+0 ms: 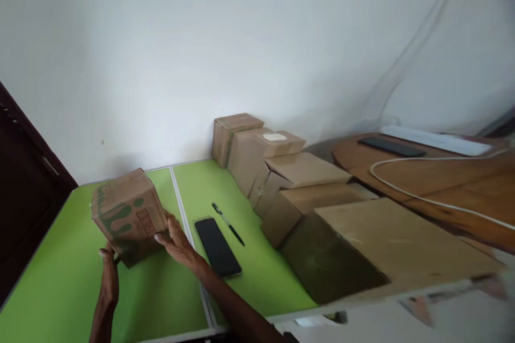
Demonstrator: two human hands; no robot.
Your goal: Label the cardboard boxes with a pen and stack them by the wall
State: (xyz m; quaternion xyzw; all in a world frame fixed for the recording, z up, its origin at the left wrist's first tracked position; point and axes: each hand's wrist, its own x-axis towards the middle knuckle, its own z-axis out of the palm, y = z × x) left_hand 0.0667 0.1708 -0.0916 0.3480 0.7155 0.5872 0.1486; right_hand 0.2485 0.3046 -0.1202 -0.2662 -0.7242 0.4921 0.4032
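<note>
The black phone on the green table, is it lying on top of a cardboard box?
No, the black phone lies flat on the green table.
</note>
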